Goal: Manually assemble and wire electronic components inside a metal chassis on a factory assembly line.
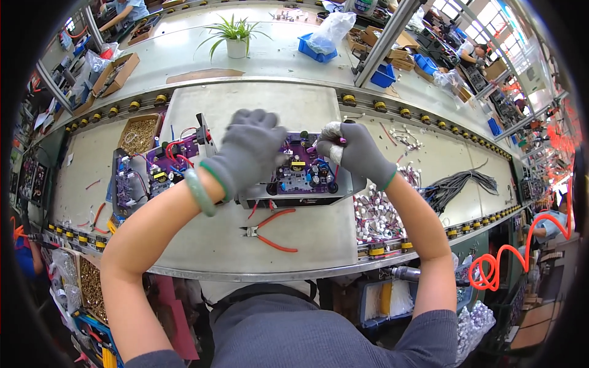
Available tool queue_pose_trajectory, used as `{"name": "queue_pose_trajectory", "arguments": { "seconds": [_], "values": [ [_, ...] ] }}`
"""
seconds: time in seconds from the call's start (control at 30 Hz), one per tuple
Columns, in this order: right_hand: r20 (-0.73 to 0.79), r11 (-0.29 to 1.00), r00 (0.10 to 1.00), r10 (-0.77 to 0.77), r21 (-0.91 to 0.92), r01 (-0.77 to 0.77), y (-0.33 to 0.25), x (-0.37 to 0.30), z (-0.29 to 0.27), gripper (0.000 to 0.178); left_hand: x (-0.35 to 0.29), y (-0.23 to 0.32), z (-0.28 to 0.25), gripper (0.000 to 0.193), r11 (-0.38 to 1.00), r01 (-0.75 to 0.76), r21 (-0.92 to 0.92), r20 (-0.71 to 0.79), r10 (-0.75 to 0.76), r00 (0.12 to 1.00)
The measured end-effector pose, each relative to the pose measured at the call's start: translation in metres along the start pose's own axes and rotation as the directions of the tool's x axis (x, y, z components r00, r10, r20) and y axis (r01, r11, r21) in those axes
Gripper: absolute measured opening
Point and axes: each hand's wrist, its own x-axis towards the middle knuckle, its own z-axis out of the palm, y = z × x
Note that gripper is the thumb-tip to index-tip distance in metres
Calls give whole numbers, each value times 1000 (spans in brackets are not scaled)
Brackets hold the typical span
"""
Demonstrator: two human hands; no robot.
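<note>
My right hand (362,152), in a grey glove with white wrapping on its fingers, is closed above the right end of a purple circuit board (291,184). A bit of purple shows at its fingertips, too small to name. Over the board's left part is my left hand (248,150), gloved in grey, its fingers smeared by motion. The board sits in a metal housing (334,199) on the bench. Side cutters (270,231) with orange handles lie in front of it. Left of my left hand stands another unit with a purple board (162,164) and red wires.
White-plugged wire leads (377,214) are heaped at the right, beside a bundle of black cables (463,187). A box of brass-coloured small parts (140,135) stands at the left. Roller rails (392,108) run along the bench. Beyond are a potted plant (236,46) and a blue bin (317,49).
</note>
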Motion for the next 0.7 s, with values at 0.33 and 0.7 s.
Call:
{"name": "queue_pose_trajectory", "arguments": {
  "seconds": [0.33,0.7],
  "values": [
    [489,811,872,-11,-506,293,-22,20,-20,10,-12,-13,10,41,986,154,-72,-6,-154,988],
    [415,669,902,120,-705,235,-31,22,-2,11,-15,-15,11,36,977,162,-138,-31,-168,985]
  ]
}}
